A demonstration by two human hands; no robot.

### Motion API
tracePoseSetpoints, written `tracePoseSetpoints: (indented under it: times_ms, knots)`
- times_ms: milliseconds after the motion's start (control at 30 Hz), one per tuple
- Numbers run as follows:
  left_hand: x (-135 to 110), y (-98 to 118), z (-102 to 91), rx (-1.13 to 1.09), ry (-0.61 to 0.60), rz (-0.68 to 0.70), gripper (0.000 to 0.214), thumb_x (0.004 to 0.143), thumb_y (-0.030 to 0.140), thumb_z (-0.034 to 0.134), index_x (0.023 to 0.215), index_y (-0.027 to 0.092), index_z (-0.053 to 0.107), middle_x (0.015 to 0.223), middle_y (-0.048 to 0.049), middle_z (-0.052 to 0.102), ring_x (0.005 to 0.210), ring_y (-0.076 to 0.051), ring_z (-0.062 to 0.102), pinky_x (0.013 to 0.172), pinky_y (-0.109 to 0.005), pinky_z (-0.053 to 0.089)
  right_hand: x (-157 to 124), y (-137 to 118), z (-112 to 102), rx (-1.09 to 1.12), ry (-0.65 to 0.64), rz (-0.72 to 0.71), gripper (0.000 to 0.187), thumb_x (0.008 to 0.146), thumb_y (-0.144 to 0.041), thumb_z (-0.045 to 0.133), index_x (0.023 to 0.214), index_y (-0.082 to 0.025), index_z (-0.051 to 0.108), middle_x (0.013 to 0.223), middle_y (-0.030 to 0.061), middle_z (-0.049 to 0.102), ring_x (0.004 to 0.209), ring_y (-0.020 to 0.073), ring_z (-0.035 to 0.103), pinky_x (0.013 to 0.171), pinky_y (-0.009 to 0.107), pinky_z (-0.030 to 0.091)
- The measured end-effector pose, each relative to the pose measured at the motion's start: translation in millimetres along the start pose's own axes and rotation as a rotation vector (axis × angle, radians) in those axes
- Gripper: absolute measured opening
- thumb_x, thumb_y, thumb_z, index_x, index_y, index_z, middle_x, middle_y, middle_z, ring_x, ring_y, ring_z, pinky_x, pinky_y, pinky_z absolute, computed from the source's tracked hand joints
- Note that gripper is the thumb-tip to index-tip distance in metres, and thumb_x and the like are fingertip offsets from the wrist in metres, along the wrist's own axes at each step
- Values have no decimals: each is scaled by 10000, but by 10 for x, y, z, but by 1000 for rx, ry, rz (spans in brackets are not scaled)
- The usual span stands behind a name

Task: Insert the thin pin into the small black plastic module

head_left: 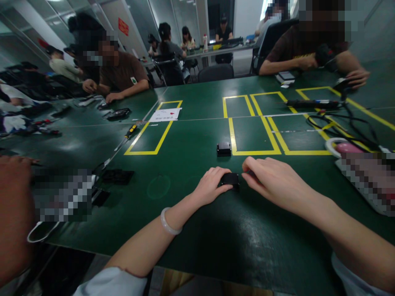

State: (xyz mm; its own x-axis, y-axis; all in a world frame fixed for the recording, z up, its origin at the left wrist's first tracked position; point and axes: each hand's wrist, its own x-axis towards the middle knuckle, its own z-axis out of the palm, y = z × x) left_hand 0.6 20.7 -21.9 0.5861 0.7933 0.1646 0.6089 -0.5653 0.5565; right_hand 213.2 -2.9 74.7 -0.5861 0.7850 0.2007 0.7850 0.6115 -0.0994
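Observation:
My left hand (211,186) grips a small black rectangular block (231,179) on the green table, thumb on its near side and fingers over its far side. Just to the right of the block, slightly apart from it, hovers my right hand (273,176). Its thumb and forefinger are pinched, and whatever may be between the fingertips is too small to make out. Beyond my hands lies a second small black block (224,149) of similar look, close to a yellow tape corner.
Yellow tape rectangles (256,153) mark the green table (191,230). At right are a white-rimmed tray (354,185) and black cables (348,123). A yellow-black screwdriver (131,130) and a paper sheet (165,114) lie left. Co-workers sit across, and another person's arm (14,218) enters at left.

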Motion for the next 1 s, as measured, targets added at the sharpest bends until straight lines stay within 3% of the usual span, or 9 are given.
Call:
tracePoseSetpoints:
  times_ms: [167, 467, 733, 1000]
  knots:
    - [-2, 1, 0, 3, -2, -2, 351, 904, 403, 550, 1190, 206, 501, 1126, -68, 567, 1021, -240, 496, 904, -372, 411, 64, 17, -11, -40, -16, -18, 220, 952, -396, 401, 847, -212, 463, 686, 4, 610, 632, 193, 580, 581, 289, 337]
    - [6, 0, 7, 20, -4, 2, 351, 906, 435, 539, 1173, 209, 504, 1132, -67, 565, 1033, -241, 497, 915, -373, 408, 216, 46, -35, -74, -128, -77, 199, 967, -327, 354, 882, -204, 486, 728, 36, 651, 674, 214, 607, 560, 286, 308]
    - [5, -2, 8, 17, -7, 4, 382, 910, 442, 528, 1211, 211, 487, 1121, -71, 567, 1023, -243, 502, 913, -381, 408, 268, 88, -23, -15, -121, -87, 169, 958, -299, 361, 954, -201, 498, 734, 35, 650, 672, 192, 604, 568, 272, 311]
    - [1, 9, -3, 14, -9, -4, 342, 905, 428, 540, 1166, 208, 505, 1120, -67, 567, 1023, -242, 498, 910, -380, 409, 189, 52, -35, -62, -75, -96, 290, 980, -365, 313, 871, -192, 519, 704, 48, 653, 675, 199, 607, 579, 280, 316]
